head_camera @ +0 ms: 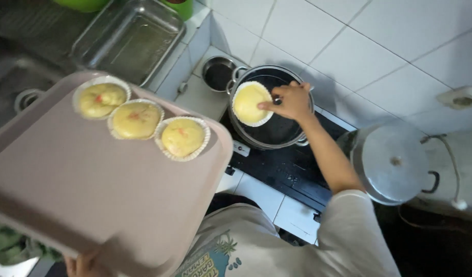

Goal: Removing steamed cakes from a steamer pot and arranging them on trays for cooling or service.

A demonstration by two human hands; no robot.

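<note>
White wall tiles back a tiled surface (195,95) in a kitchen, where a black stove (277,166) carries a dark steamer pot (277,131). Over the pot's open mouth the right hand (290,101) holds a yellow steamed cake in a white paper cup (251,103), the grip pinching the cup's rim at its right edge, thumb and fingers pressed together on it. That cake sits tilted toward the camera, just inside the pot's rim on the left side.

Low in the view, the left hand (82,265) props up a large pink tray (92,205) from beneath; only a few fingers show at the tray's near edge, so I cannot tell exactly how the grip is shaped. On the tray's far end three more yellow cakes in paper cups (138,123) lie in a slanting row, each touching its neighbour.

Right of the stove a round metal lid (392,161) with a small knob rests well apart from the pot. Behind the pot stands a small metal cup (218,73), and farther left an empty glass baking dish (128,41) sits beside a sink (20,87).
</note>
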